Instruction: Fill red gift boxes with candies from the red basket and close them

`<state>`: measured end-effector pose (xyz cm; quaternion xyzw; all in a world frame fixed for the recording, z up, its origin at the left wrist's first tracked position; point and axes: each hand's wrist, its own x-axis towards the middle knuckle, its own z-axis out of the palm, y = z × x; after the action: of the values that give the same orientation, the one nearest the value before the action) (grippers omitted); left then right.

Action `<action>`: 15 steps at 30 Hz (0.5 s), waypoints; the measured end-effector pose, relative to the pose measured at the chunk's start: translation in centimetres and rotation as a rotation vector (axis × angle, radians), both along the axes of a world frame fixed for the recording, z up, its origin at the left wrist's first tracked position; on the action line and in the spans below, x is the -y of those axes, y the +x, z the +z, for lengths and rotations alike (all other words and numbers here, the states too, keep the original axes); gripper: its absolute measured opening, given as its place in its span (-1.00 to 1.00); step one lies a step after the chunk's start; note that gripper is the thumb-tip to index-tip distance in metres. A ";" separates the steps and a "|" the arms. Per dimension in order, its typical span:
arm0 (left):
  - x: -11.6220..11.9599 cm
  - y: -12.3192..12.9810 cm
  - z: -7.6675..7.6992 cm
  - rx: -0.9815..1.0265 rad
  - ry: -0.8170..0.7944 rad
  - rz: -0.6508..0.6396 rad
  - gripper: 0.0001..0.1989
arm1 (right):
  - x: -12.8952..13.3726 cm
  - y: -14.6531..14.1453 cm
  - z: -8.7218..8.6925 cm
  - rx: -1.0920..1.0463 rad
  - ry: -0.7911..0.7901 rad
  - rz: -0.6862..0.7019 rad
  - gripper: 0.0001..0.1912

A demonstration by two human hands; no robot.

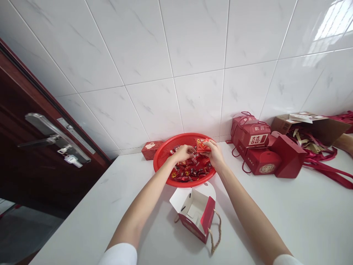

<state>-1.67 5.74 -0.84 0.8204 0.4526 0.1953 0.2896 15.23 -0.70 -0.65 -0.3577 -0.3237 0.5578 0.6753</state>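
Nearest on the white tabletop, at six o'clock from the basket's middle, an open gift box stands with its flaps spread, its white inside facing up; folded back like this, the flaps probably leave the mouth clear from above, and its rope handle hangs out at the box's four o'clock, off the opening. Just beyond, the red basket sits close to the wall, squarely between the two forearms, which seems to let both hands reach it equally. Its wrapped sweets lie loose in a heap. The left hand curls low over them from nine o'clock, fingers bent down; whether they pinch a wrapper I cannot tell. The right hand, at one o'clock, grasps a red packet between thumb and fingers, holding it up over the heap, perhaps to keep it apart from the loose pieces. Beside the basket's rim, towards ten o'clock, is a small red box. Towards three o'clock, well apart, red boxes stand bunched and stacked, likely to save room; past them, a brown carton lies with ribbons spilling out. Behind everything rises the tiled wall.
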 end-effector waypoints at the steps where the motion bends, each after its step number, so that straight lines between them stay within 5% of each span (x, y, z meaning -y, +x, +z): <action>1: -0.2 -0.4 0.2 0.043 0.003 0.023 -0.77 | 0.0 0.0 0.0 -0.005 0.000 -0.008 -0.80; 15: -0.7 -2.5 0.6 0.454 0.004 0.129 -0.76 | 0.2 -0.4 0.3 0.026 0.037 -0.034 -0.61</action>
<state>-4.21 6.47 -0.21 0.7253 0.4270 0.3940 0.3693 14.85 -0.93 -0.38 -0.3578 -0.3365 0.5355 0.6870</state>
